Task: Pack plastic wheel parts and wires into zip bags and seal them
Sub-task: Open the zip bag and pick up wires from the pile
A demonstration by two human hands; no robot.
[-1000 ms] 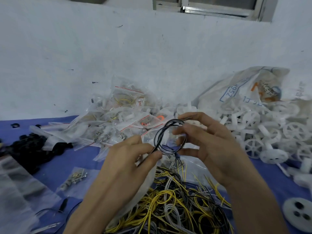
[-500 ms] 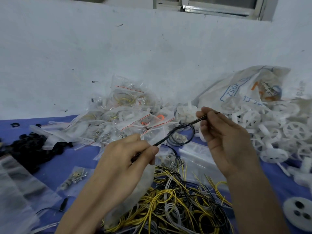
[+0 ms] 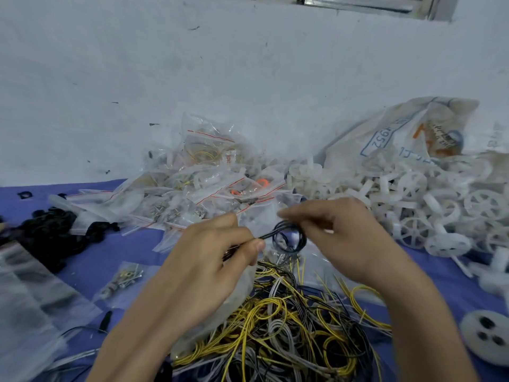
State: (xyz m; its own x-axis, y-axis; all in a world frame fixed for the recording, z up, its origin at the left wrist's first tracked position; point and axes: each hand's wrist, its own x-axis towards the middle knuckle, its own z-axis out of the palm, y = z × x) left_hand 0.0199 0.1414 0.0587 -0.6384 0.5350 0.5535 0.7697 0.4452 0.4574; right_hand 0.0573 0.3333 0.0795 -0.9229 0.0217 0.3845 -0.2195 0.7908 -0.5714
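1. While held in mid-air just above the wire heap (image 3: pixel 289 321), shows in the head view as a small black wire coil (image 3: pixel 289 239): a few thin strands looped together.
2. Left hand (image 3: pixel 209 260): thumb and forefinger clamped on the coil's straight tail, left of the loop. Right hand (image 3: pixel 344 238): fingertips curled onto the loop's upper edge, blurred, apparently pinching it.
3. Probably handles light, limp and springy. Likely to uncoil once let go, so best taken where the strands cross and pinched flat, not by a loose end. Looks slick in its insulation, with no sign of fragility.
4. Beyond the heap, filled zip bags (image 3: pixel 209 186) with red seal strips. Right of the heap, white plastic wheels (image 3: pixel 413 205) spilling from a printed sack (image 3: pixel 391 133). Far left of it, black parts (image 3: pixel 46 235). Just left of it, a small bag of screws (image 3: pixel 125 278).
5. Under the heap, blue cloth (image 3: pixel 137 252). Behind everything, a scuffed white wall (image 3: pixel 220 78) with a window frame (image 3: pixel 371 5) at the top edge.
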